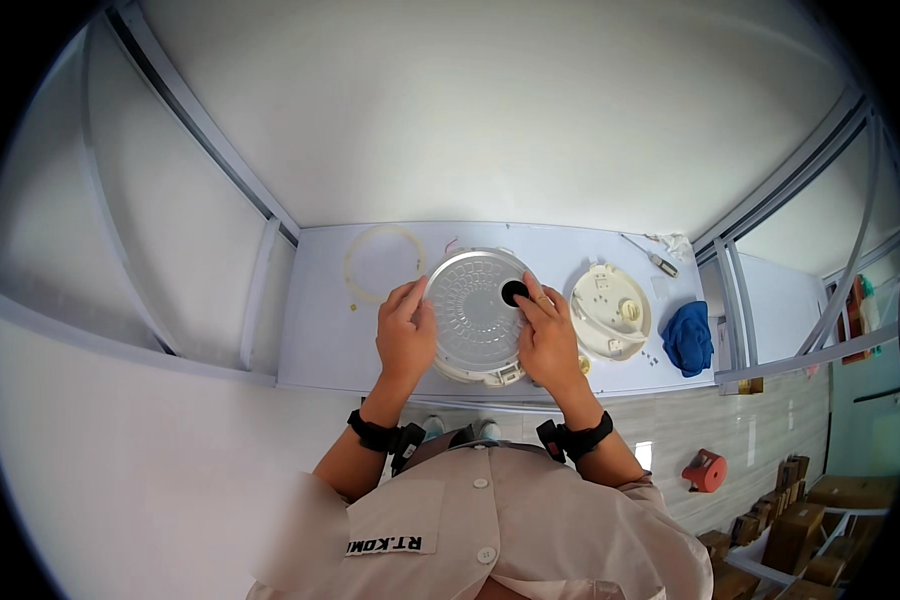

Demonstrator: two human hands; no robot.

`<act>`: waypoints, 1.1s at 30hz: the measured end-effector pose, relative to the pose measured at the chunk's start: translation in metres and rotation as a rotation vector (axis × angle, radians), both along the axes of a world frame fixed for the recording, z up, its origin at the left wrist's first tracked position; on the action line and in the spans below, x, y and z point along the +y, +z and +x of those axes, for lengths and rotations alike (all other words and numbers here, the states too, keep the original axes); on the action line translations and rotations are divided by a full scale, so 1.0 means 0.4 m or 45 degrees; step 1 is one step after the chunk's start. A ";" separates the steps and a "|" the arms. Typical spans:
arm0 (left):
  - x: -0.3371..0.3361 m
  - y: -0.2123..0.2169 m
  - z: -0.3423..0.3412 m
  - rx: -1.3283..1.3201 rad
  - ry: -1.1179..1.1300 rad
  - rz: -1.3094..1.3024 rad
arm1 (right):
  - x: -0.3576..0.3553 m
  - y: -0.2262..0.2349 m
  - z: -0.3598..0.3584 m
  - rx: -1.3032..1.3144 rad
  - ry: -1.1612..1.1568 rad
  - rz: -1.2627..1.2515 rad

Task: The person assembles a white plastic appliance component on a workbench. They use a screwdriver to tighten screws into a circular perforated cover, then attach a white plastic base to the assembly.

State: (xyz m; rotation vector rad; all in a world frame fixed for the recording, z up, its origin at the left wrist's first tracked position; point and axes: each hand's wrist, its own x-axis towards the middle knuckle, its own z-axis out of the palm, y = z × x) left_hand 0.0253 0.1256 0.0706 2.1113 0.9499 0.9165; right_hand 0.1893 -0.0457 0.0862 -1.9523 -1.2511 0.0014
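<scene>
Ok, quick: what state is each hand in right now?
Left hand: at the silver disc, grip can't be told.
Right hand: at the black round piece, grip can't be told.

At the right end of the table (320, 335), a blue cloth (687, 340) was seen crumpled; a red stool (708, 471) was seen on the floor (660, 425), near several brown boxes (794, 530).

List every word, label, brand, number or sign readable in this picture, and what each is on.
Shirt pocket: black capital letters along one edge; I won't copy out the wording.
Round silver plate: a raised pattern, no readable text.
Round cream part and screwdriver: no readable text.
Black wrist straps and brown boxes: any markings are too small or blurred to read.
</scene>
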 end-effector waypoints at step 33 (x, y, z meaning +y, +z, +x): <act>-0.039 -0.004 -0.107 -0.159 0.004 0.443 | -0.014 -0.060 0.033 0.255 -0.124 0.354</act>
